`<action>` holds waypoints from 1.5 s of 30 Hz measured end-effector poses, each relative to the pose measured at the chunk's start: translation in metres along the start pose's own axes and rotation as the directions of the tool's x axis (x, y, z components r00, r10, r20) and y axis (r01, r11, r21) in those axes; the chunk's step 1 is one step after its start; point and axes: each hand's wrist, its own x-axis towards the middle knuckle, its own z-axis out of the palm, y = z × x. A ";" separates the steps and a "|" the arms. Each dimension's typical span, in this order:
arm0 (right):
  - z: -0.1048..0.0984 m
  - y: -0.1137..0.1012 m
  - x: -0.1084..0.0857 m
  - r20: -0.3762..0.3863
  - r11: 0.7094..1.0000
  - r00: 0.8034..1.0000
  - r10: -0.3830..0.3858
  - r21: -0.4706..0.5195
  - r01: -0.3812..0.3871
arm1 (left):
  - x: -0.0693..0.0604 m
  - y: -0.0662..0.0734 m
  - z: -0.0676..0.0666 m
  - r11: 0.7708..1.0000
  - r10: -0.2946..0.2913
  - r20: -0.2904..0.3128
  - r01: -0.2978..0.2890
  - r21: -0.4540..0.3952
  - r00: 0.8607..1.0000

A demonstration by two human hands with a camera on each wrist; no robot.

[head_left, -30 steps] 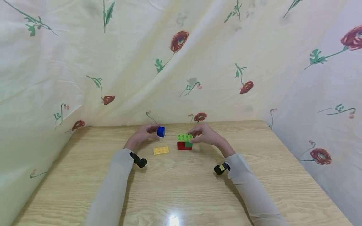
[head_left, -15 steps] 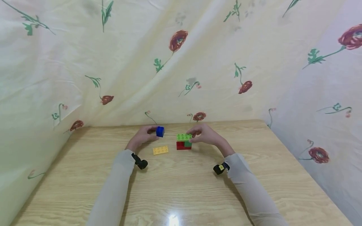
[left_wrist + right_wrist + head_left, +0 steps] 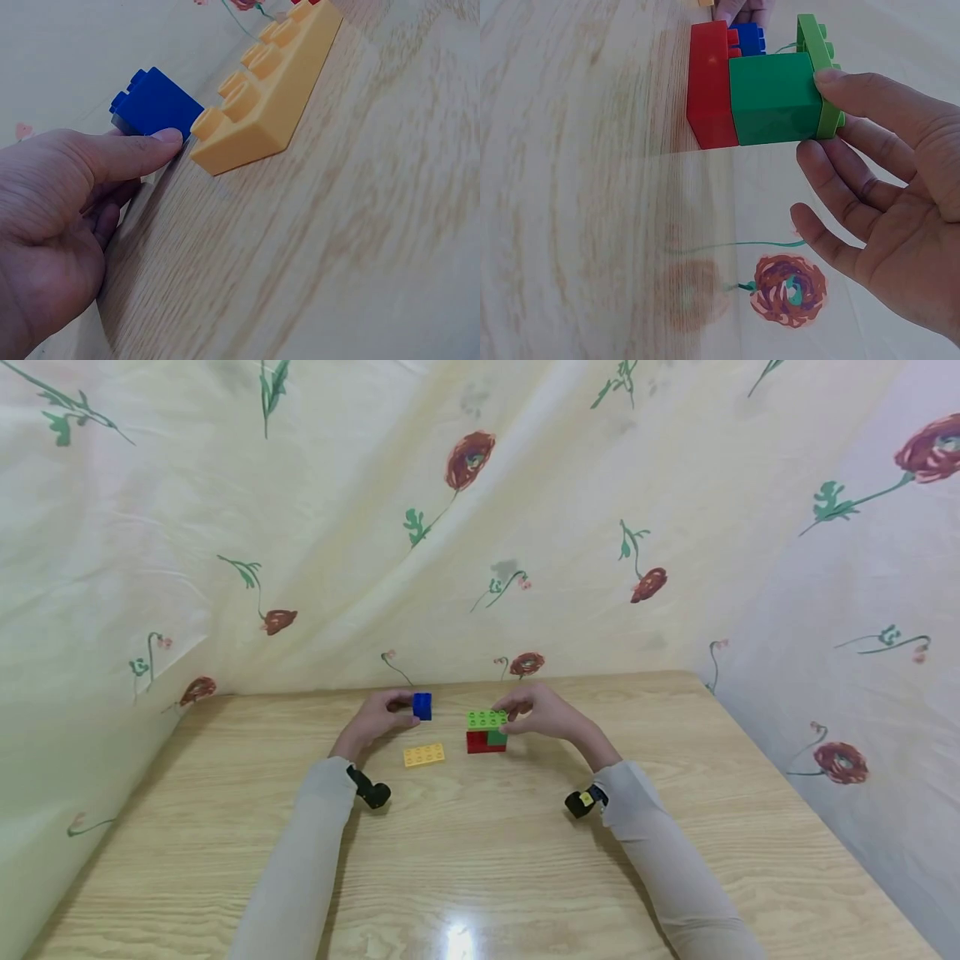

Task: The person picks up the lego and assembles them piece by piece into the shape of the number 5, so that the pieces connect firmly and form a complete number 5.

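My left hand (image 3: 380, 716) pinches a blue toy building brick (image 3: 422, 707) near the back of the table; its studs show at the top left in the left wrist view. My right hand (image 3: 546, 712) grips the right end of a light green studded plate (image 3: 487, 720), thumb on its near edge. That plate lies on a dark green brick (image 3: 772, 97), which sits on the right part of a red brick (image 3: 709, 82). Under the plate's left part there is a gap above the red brick. A yellow studded plate (image 3: 424, 755) lies flat in front of the blue brick.
The wooden table (image 3: 465, 843) ends at a flowered cloth (image 3: 337, 527) hanging close behind the bricks. Black wrist cameras are strapped on both sleeves.
The blue brick has turned a little in my left hand and now stands straighter. My right hand keeps its hold on the stack. The head view has shifted slightly.
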 end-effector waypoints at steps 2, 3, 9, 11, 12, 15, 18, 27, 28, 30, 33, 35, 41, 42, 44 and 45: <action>0.000 0.000 0.001 -0.001 1.000 1.000 -0.001 0.002 0.001 | 0.000 0.000 -0.001 1.000 0.001 -0.001 -0.001 -0.003 1.000; 0.000 0.000 0.001 -0.002 1.000 1.000 -0.002 0.003 0.002 | 0.000 -0.001 -0.001 1.000 0.000 -0.001 0.000 -0.006 1.000; 0.000 0.001 0.002 -0.005 1.000 1.000 -0.004 0.008 0.004 | -0.001 -0.003 -0.003 0.998 -0.015 -0.010 0.014 -0.061 1.000; 0.000 0.001 0.002 -0.005 1.000 1.000 -0.007 0.010 0.007 | -0.001 -0.004 -0.003 0.997 -0.024 -0.016 0.023 -0.080 1.000; 0.000 0.001 0.002 -0.005 1.000 1.000 -0.009 0.012 0.009 | -0.001 -0.004 -0.004 0.996 -0.029 -0.017 0.027 -0.088 0.999; 0.001 0.001 0.003 -0.006 1.000 1.000 -0.009 0.015 0.009 | 0.000 -0.004 -0.004 0.992 -0.047 -0.021 0.045 -0.121 0.999; 0.000 0.002 0.002 -0.007 1.000 1.000 -0.004 0.015 0.005 | 0.000 -0.003 -0.003 0.987 -0.061 -0.025 0.056 -0.149 0.998; 0.000 0.004 0.003 -0.010 1.000 1.000 -0.006 0.008 0.006 | -0.003 -0.001 -0.002 0.978 -0.076 -0.066 0.061 -0.197 0.995; 0.000 0.004 0.003 -0.011 1.000 1.000 -0.007 0.007 0.007 | -0.003 0.000 -0.002 0.978 -0.077 -0.072 0.061 -0.200 0.994; 0.000 0.004 0.003 -0.011 1.000 1.000 -0.012 0.004 0.012 | -0.003 0.000 -0.002 0.977 -0.077 -0.079 0.059 -0.204 0.994; 0.000 0.005 0.004 -0.012 1.000 1.000 -0.018 0.000 0.018 | -0.002 0.000 -0.002 0.976 -0.073 -0.083 0.054 -0.212 0.994; 0.000 0.004 0.003 -0.012 1.000 1.000 -0.018 0.005 0.018 | -0.001 0.000 -0.001 0.975 -0.069 -0.085 0.049 -0.217 0.994; -0.001 0.003 0.003 -0.012 1.000 1.000 -0.005 0.014 0.005 | 0.000 0.000 -0.001 0.969 -0.070 -0.094 0.045 -0.242 0.993; -0.001 0.002 0.003 -0.013 1.000 1.000 -0.005 0.014 0.005 | 0.001 0.000 -0.001 0.969 -0.074 -0.096 0.049 -0.242 0.993; 0.000 0.002 0.003 -0.015 1.000 1.000 -0.007 0.014 0.007 | 0.001 0.002 -0.002 0.968 -0.083 -0.100 0.056 -0.245 0.991; 0.000 0.002 0.003 -0.015 1.000 1.000 -0.008 0.016 0.008 | 0.000 0.003 -0.002 0.967 -0.087 -0.101 0.060 -0.246 0.991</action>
